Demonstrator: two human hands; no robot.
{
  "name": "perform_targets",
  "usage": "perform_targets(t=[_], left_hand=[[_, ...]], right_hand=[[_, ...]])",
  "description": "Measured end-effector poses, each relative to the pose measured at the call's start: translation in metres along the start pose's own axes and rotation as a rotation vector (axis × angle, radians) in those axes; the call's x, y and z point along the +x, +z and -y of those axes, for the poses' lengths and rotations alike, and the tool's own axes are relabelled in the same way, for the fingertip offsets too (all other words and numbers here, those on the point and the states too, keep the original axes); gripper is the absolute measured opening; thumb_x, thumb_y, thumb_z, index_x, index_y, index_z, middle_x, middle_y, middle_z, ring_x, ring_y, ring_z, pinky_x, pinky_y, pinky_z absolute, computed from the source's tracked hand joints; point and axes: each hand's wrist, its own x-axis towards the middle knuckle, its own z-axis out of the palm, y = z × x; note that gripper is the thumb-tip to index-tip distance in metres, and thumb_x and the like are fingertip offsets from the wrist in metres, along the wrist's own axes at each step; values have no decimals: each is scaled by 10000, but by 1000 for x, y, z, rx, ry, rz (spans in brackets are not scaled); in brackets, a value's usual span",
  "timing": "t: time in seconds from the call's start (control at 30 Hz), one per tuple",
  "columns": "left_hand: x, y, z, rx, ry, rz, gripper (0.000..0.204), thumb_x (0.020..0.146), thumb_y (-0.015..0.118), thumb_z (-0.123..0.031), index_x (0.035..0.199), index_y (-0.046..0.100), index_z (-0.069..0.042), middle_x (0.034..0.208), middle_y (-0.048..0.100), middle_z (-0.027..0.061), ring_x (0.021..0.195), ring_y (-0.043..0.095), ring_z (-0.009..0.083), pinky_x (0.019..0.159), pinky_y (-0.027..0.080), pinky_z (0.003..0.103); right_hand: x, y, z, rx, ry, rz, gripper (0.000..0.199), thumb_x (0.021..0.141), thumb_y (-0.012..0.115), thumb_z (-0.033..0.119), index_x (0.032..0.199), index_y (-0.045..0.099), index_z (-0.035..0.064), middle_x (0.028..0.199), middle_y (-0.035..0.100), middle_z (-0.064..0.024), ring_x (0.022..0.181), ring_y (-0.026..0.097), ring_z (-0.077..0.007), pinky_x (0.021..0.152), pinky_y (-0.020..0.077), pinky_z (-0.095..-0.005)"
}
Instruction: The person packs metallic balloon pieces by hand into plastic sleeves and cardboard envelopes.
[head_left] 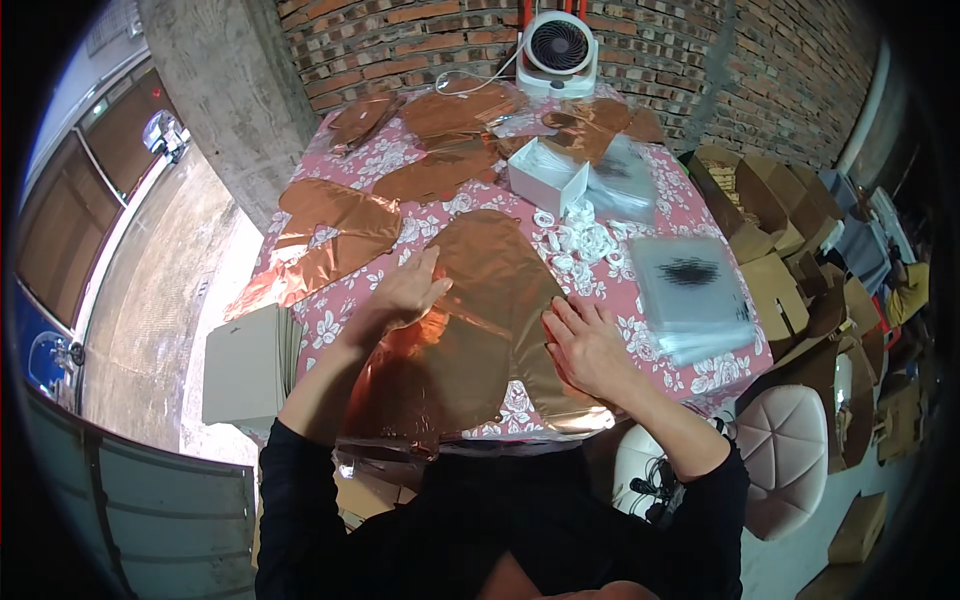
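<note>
While the left hand (406,292) lies on the copper foil (478,335), the right hand (584,345) rests opposite. Both are flat, unclenched.

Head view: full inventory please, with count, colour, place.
Foil piece: one, copper, front middle of table, under the hands
Other foil pieces: several, copper, table's left and far side
Cloth: one, pink with white flowers, on table
Fan: one, white, far edge
Box: one, white, far middle
Coils: several, white, near box
Bags: at least two stacks, clear, table's right
Card stack: one, grey, left
Cartons: several, brown, right
Chair: at least one, off-white, lower right
Wall: one, red-brown brick, behind
Pillar: one, grey, upper left
Left hand: one, bare, on foil's left
Right hand: one, bare, on foil's right edge
Sleeves: two, black, below
</note>
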Motion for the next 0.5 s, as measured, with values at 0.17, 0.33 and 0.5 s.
perform_targets(t=[0.17,0.33,0.5], left_hand=[[-2,7,6,163,90,-94,640,954,538,-342,1357,361,123,1322,481,331,1242,468,434,1087,292,502],[-7,7,11,255,233,-283,584,927,596,-310,1280,455,134,1166,585,292,1080,570,435,942,414,538],[-2,0,8,308,352,-360,549,918,611,-288,1254,485,127,1256,528,313,1175,515,450,991,393,549]], right_hand=[[7,1,-11,-10,-21,9,441,809,680,205,1194,579,14,1267,558,-158,1172,501,-327,936,393,-446],[15,-4,-12,16,-57,11,440,796,697,207,1182,590,24,1252,571,-144,1153,523,-314,902,417,-432],[18,-14,-34,125,-58,-155,346,775,718,169,1081,641,28,1059,653,-116,1025,586,-292,849,443,-412]])
